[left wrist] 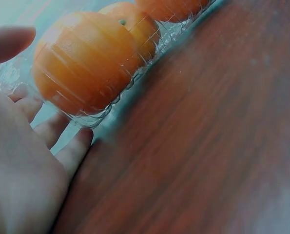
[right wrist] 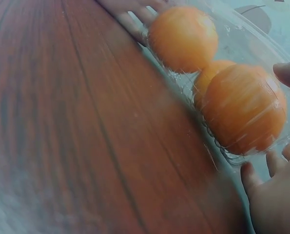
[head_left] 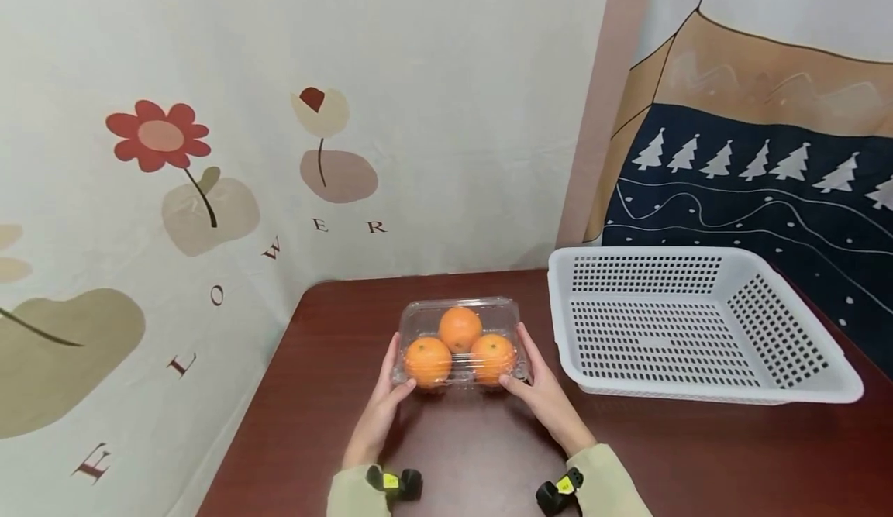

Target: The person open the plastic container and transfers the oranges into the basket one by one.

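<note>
A clear plastic clamshell box (head_left: 425, 317) with three oranges inside is held between both hands above the dark red table. One orange (head_left: 460, 329) lies at the back; a left orange (head_left: 428, 361) and a right orange (head_left: 493, 358) lie in front. My left hand (head_left: 380, 408) grips the box's left end, thumb on the near side, fingers along the side and beneath. The right hand (head_left: 547, 404) grips the opposite end the same way. In the left wrist view, fingertips (left wrist: 79, 146) touch the box's lower edge; the right wrist view shows fingertips (right wrist: 249, 175) right at its bottom corner.
A white perforated plastic basket (head_left: 705, 393) stands on the table to the right of the box. The brown-red table (head_left: 279, 455) meets a hanging cloth (head_left: 453, 114) printed with flowers at the back and left. A dark cloth with trees (head_left: 753, 168) hangs behind the basket.
</note>
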Action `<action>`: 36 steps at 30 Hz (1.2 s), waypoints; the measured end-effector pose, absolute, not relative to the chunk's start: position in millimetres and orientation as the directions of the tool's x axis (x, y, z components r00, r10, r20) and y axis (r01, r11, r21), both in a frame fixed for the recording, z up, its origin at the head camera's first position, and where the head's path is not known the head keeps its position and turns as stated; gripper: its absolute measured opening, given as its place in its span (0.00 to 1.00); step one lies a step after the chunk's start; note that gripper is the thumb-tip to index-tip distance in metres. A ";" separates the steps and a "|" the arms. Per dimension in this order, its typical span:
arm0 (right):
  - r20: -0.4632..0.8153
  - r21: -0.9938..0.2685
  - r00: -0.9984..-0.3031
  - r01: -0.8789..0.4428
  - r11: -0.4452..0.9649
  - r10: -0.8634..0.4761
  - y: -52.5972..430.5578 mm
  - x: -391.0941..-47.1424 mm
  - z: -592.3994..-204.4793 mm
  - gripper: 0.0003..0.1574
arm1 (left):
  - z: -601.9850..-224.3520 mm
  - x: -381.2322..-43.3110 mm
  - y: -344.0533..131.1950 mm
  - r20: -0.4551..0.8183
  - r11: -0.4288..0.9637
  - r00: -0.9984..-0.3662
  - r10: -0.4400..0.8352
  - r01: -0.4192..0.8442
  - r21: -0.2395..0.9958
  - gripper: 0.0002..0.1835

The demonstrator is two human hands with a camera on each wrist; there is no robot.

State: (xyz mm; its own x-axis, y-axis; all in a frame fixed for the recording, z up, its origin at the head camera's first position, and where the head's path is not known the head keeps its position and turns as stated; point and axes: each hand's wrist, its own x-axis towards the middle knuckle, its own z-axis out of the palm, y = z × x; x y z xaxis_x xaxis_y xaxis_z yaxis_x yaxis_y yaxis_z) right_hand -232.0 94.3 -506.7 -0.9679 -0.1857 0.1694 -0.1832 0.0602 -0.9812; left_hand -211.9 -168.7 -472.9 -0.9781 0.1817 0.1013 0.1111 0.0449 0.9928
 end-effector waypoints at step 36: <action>0.216 -0.952 -0.965 -0.241 0.186 -0.147 98.1 -234.5 -507.7 0.53 | -477.2 -214.3 -163.8 0.134 0.102 -0.979 0.155 0.151 0.983 0.36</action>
